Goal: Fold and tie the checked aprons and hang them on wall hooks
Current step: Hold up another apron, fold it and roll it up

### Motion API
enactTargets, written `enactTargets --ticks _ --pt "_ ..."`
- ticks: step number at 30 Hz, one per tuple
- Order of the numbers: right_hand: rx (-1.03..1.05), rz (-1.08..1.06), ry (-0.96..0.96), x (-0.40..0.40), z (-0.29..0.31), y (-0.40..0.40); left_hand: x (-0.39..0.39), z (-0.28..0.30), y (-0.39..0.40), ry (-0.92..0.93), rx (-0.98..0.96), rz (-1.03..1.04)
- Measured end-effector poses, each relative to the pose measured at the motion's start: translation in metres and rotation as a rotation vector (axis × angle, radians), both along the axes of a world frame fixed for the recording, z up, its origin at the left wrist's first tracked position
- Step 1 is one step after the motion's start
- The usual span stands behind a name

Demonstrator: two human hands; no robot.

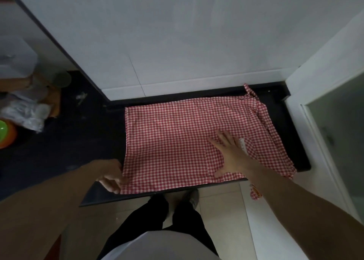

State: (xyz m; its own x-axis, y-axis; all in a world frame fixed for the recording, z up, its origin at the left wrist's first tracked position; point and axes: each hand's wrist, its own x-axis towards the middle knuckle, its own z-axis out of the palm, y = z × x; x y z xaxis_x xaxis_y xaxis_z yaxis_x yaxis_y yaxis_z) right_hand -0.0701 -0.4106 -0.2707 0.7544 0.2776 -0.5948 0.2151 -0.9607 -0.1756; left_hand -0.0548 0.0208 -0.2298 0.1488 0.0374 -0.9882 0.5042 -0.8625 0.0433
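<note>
A red-and-white checked apron lies spread flat on a dark countertop. Its straps bunch at the right end, and one strap end hangs over the front edge. My left hand pinches the apron's near left corner at the counter's front edge. My right hand rests flat on the cloth right of the middle, fingers spread, pressing it down. No wall hooks are in view.
A white tiled wall rises right behind the counter. A white cabinet side closes off the right end. At the left stand plastic bags, a grey container and an orange-and-green bowl. My legs and shoes are below.
</note>
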Motion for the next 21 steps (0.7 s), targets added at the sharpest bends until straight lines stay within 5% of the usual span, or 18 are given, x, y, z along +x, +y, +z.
enactTargets --ticks 3,10,17,21 --pt "-0.032 0.015 0.015 0.004 0.002 0.013 0.019 0.011 0.003 -0.065 0.210 -0.105" --pt "-0.056 0.084 0.016 0.006 0.005 0.076 0.050 0.029 -0.075 -0.995 0.151 -0.175" --pt "0.268 0.113 -0.001 -0.002 0.005 0.153 0.050 0.007 -0.125 -0.819 -0.006 -0.490" --pt "0.504 -0.188 -0.133 0.000 0.016 0.139 0.049 -0.010 -0.102 -0.644 0.046 -0.511"
